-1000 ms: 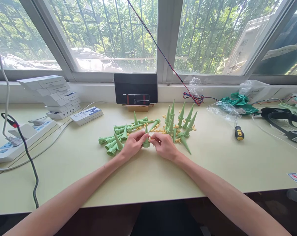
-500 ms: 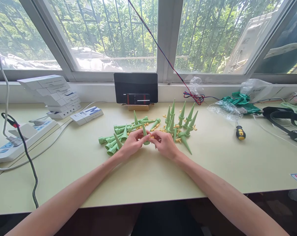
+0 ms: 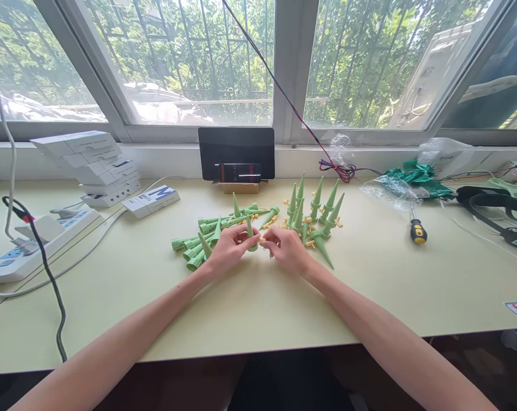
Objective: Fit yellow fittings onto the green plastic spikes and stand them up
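Note:
My left hand (image 3: 229,246) is closed around a green plant watering spike (image 3: 250,229), its pointed tip upward. My right hand (image 3: 287,249) pinches a small yellow valve (image 3: 262,240) against the spike's side; the fingertips partly hide it, and I cannot tell how far it is seated. Left of my hands lies a loose pile of green spikes and tubes (image 3: 192,251) with some yellow valves among them. On the right several spikes with yellow valves (image 3: 316,200) stand point up, and one spike (image 3: 324,251) lies tipped toward me.
A phone (image 3: 240,172) leans before a black tablet (image 3: 236,145) at the back. White boxes (image 3: 106,165) and a power strip (image 3: 39,245) with cables are at left. A screwdriver (image 3: 418,231), plastic wrapping (image 3: 391,191) and a black headset strap (image 3: 498,211) lie at right.
Both hands, with the spike and the valve, have shifted very slightly left. My right hand's fingers have moved a little at the valve. The piles on both sides have stayed put.

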Available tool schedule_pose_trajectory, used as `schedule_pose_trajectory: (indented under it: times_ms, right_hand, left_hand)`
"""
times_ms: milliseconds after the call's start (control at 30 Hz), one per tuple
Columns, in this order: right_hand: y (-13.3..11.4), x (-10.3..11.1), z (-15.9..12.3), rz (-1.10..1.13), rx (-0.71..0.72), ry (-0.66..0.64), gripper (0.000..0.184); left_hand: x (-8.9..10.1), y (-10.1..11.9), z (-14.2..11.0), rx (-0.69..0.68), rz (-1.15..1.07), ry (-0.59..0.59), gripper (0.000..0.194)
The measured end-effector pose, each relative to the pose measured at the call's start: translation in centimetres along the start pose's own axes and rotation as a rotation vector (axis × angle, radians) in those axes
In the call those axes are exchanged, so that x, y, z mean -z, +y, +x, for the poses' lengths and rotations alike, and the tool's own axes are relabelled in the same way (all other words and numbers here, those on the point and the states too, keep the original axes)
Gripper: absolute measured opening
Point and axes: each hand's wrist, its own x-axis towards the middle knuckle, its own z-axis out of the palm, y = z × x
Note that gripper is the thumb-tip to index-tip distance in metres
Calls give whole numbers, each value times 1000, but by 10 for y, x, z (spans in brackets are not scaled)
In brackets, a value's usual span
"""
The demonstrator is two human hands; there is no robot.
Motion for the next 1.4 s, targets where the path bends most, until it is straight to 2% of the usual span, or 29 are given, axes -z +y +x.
schedule_pose_trajectory:
  times_ms: [233, 1400]
  right_hand:
    - [4, -1, 0, -78, 56, -9, 13]
    - [5, -3, -2, -124, 60, -40, 21]
  left_hand:
    - [-1, 2, -1, -5, 28, -18, 30]
    - [0, 3, -3, -27, 72, -55, 29]
